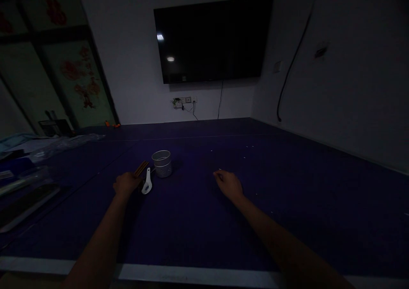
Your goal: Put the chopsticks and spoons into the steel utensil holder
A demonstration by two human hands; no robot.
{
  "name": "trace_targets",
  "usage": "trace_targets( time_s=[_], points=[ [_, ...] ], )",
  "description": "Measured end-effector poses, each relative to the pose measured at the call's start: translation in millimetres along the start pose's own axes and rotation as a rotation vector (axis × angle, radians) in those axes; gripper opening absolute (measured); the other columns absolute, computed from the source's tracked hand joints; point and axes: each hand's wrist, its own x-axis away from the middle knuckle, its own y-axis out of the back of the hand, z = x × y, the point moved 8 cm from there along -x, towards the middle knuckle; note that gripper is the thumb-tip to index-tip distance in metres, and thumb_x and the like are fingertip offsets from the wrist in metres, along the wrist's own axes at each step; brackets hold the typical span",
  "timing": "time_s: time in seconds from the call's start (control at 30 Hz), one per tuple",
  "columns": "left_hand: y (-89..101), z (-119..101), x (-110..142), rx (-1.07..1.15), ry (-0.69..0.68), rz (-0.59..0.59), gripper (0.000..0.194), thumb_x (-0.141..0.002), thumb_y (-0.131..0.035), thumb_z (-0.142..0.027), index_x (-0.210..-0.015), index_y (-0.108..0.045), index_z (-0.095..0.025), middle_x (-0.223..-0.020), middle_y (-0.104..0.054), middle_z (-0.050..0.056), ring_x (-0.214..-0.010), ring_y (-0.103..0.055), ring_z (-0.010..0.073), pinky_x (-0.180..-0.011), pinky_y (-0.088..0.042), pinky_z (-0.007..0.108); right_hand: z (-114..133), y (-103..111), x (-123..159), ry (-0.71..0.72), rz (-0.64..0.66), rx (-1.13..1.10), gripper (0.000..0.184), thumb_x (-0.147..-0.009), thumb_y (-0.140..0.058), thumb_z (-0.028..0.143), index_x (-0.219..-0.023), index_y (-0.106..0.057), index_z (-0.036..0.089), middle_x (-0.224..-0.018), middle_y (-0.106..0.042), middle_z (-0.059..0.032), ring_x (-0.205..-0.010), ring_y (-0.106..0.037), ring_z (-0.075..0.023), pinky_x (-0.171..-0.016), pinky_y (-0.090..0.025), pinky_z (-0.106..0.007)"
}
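Note:
My left hand point(125, 183) is closed around the lower part of a few brown chopsticks point(141, 168), which point up and to the right. Just right of those fingers is a white soup spoon point(147, 184), its bowl toward me. Behind the spoon a mesh-patterned, silver-grey cup point(162, 166) stands upright, with a thin handle-like piece beside its left side. Farther right, my right hand point(229, 184) rests low over the purple tabletop point(191, 221) with its fingers curled together. A tiny white bit shows by its fingertips; whatever the fingers hold is hidden.
Small white specks point(244, 157) lie scattered beyond my right hand. Along the left are a dark tray with a pale edge point(30, 206), a blue box point(14, 170) and clear plastic wrapping point(64, 144). A television point(214, 40) hangs on the far wall.

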Motion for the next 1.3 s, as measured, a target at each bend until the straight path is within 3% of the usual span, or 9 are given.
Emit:
trace_targets(
  time_s=[0.13,0.4,0.63,0.83,1.3],
  points=[
    [0.0,-0.2,1.0,0.007,-0.013,-0.023,0.052,-0.069,-0.054,-0.055,-0.103,-0.068,-0.019,-0.100,-0.067,0.017,-0.099,-0.060,0.0338,-0.073,-0.048,0.038,-1.7,-1.3,-0.2,-0.020,0.014,-0.003,0.034,-0.091,-0.039,0.037,-0.103,-0.067,0.023,-0.089,-0.071,-0.0059,-0.083,-0.065,-0.0180,-0.068,-0.042,-0.025],
    [-6.1,-9.3,0.2,0.059,-0.086,-0.026,0.036,-0.071,-0.053,-0.046,-0.091,-0.072,-0.023,-0.102,-0.069,0.013,-0.096,-0.062,0.0309,-0.073,-0.047,0.035,0.7,-0.9,1.1,-0.009,0.010,0.003,0.034,-0.091,-0.040,0.037,-0.103,-0.067,0.022,-0.090,-0.071,-0.0064,-0.085,-0.065,-0.0185,-0.067,-0.042,-0.025],
    [-6.3,-9.7,1.7,0.050,-0.083,-0.025,0.034,-0.071,-0.053,-0.045,-0.088,-0.072,-0.023,-0.099,-0.070,0.012,-0.096,-0.062,0.0297,-0.073,-0.046,0.034,1.4,-2.5,0.0,0.001,0.008,-0.009,0.033,-0.091,-0.040,0.037,-0.102,-0.067,0.022,-0.092,-0.071,-0.0065,-0.088,-0.065,-0.0186,-0.070,-0.043,-0.025],
    [-3.2,-10.5,0.5,0.019,-0.099,-0.095,0.035,-0.071,-0.052,-0.046,-0.087,-0.072,-0.022,-0.095,-0.070,0.014,-0.096,-0.062,0.0315,-0.075,-0.046,0.037,-0.2,-3.8,-0.1,-0.002,0.003,-0.022,0.032,-0.090,-0.041,0.037,-0.103,-0.067,0.023,-0.093,-0.071,-0.0065,-0.091,-0.064,-0.0189,-0.073,-0.044,-0.026],
    [3.4,-3.8,2.3,-0.055,-0.028,-0.148,0.041,-0.072,-0.048,-0.045,-0.092,-0.071,-0.017,-0.091,-0.069,0.016,-0.090,-0.062,0.0318,-0.072,-0.044,0.037,1.2,-2.5,0.9,-0.013,0.017,0.005,0.033,-0.091,-0.040,0.038,-0.102,-0.068,0.024,-0.092,-0.071,-0.0060,-0.088,-0.065,-0.0185,-0.071,-0.044,-0.025]
  ],
)
